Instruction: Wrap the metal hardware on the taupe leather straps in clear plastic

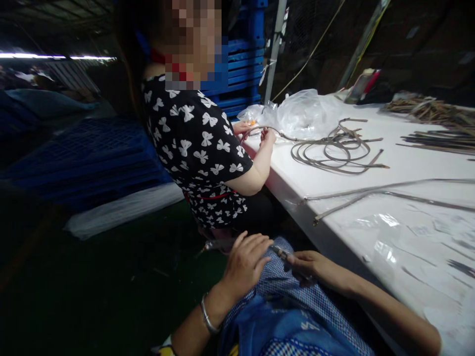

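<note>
Over my lap, both hands are on a thin belt in a clear plastic sleeve [278,251], whose shiny end sticks out to the left. My left hand [248,259], with a silver bangle on the wrist, lies palm down across the sleeve, its fingers bent over it and the thumb apart. At the right end, my right hand [309,264] pinches the belt between thumb and fingers. Its lower fingers are in shadow. Two more thin belts [356,195] lie on the white table [300,217], their ends near its edge.
A co-worker in a bow-print top [200,143] stands at the table's far left, handling a strap. Coiled belts [341,148], clear plastic bags [309,113] and bundles of dark strips [441,138] lie on the table. Blue pallets [92,158] stand on the left.
</note>
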The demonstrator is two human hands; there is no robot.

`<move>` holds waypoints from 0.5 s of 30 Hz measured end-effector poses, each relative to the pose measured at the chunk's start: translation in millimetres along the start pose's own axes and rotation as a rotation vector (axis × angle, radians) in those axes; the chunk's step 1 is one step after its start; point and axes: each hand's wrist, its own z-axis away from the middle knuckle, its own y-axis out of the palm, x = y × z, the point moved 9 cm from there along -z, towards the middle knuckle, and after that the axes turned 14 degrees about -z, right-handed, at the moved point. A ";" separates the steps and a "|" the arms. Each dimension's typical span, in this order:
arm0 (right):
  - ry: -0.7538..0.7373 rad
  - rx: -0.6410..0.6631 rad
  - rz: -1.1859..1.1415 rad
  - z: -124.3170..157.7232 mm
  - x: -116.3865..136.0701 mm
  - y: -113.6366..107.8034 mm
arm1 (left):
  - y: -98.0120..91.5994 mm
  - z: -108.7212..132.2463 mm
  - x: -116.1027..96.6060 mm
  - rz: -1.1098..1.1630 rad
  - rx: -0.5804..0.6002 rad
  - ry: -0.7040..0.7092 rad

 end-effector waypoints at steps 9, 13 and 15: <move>-0.118 0.264 -0.360 33.3 22.4 45.3 | 25.7 0.1 19.1 0.162 -0.088 0.046; -0.173 0.328 -0.598 41.5 28.9 48.0 | 25.7 -8.1 28.9 0.488 -0.068 -0.056; -0.209 0.303 -0.679 42.4 35.4 44.9 | 30.9 -11.2 28.1 0.651 -0.051 -0.149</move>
